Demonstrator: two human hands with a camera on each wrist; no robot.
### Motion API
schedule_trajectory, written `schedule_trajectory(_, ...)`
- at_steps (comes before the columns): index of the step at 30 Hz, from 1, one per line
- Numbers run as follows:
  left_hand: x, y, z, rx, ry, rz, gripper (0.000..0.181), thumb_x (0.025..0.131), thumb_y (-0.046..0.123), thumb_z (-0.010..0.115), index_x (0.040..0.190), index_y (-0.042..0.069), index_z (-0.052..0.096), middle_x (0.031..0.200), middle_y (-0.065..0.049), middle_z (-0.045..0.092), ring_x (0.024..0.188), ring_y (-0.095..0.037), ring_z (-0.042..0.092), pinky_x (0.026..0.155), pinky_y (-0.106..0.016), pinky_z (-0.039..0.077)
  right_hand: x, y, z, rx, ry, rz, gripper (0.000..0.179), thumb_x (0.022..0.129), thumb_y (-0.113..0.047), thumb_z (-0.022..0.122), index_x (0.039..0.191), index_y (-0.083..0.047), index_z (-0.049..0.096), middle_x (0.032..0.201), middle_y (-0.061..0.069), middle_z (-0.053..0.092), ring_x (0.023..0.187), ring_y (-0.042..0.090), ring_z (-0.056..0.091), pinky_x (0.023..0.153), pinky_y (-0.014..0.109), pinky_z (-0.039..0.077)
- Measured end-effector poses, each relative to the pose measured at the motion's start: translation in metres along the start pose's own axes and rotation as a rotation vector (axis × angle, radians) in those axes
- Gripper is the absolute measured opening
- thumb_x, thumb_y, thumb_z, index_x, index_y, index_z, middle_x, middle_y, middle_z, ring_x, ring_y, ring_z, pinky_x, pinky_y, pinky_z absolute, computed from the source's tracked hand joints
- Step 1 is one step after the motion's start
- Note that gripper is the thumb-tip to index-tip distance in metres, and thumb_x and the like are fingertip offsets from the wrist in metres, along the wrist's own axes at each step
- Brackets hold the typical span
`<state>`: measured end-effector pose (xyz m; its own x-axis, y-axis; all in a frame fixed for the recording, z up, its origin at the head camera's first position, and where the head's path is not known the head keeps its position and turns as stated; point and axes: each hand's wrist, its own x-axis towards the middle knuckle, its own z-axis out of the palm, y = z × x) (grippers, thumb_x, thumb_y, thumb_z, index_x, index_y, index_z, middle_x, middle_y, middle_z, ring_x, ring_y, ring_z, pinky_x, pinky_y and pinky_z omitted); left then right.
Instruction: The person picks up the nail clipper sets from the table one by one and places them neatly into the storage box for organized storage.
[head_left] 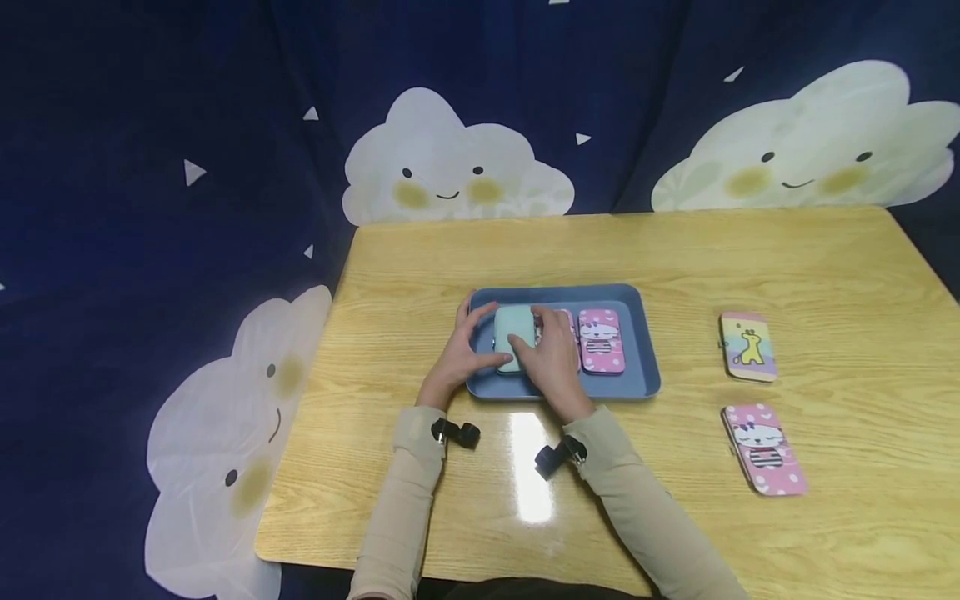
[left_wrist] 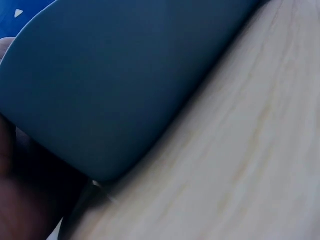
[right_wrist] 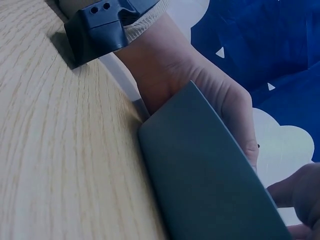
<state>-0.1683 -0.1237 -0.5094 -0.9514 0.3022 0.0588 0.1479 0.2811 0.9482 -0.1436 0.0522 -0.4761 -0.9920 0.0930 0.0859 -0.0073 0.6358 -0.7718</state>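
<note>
A mint-green flat case (head_left: 514, 323) is at the left end of the blue-grey tray (head_left: 645, 375). My right hand (head_left: 553, 358) grips it, thumb across its face and fingers by its upper right edge. My left hand (head_left: 453, 358) reaches over the tray's left end, its thumb and a finger spread toward the case's left corners. Two pink cat-print cases, the nearer one (head_left: 568, 325) partly covered by my right hand and the other (head_left: 602, 342) in plain sight, lie beside it. Both wrist views mainly show the tray's outer wall (left_wrist: 115, 85), with the case hidden.
To the right of the tray, a pastel giraffe-print case (head_left: 748, 347) lies on the wooden table (head_left: 862, 292). Closer to me is another pink cat-print case (head_left: 765, 450). A dark blue curtain (head_left: 615, 50) with smiling clouds hangs behind the table and to its left.
</note>
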Motion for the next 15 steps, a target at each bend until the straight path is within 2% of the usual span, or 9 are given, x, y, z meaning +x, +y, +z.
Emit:
schedule_trajectory(5,0.0006,0.0030,0.0001,0.010,0.006,-0.053,0.081,0.074,0.018,0.087,0.146,0.013,0.049,0.166,-0.009,0.000,0.150,-0.033,0.005,0.118,-0.056,0.014,0.0012,-0.0006,-0.0005,0.003,0.005,0.000,0.063,0.084,-0.026,0.078,0.135,0.001,0.054,0.117,0.016,0.054,0.103,0.030,0.053,0.087,0.045,0.047)
schedule_trajectory(15,0.0014,0.0004,0.0002,0.005,0.009,-0.036,0.080,0.074,0.017,0.086,0.145,0.014,0.051,0.166,-0.010,0.000,0.150,-0.034,0.004,0.117,-0.058,0.013,0.0007,-0.0013,-0.0012,0.003,-0.010,0.014,0.064,0.083,-0.027,0.078,0.136,0.001,0.054,0.117,0.016,0.053,0.103,0.030,0.052,0.087,0.046,0.047)
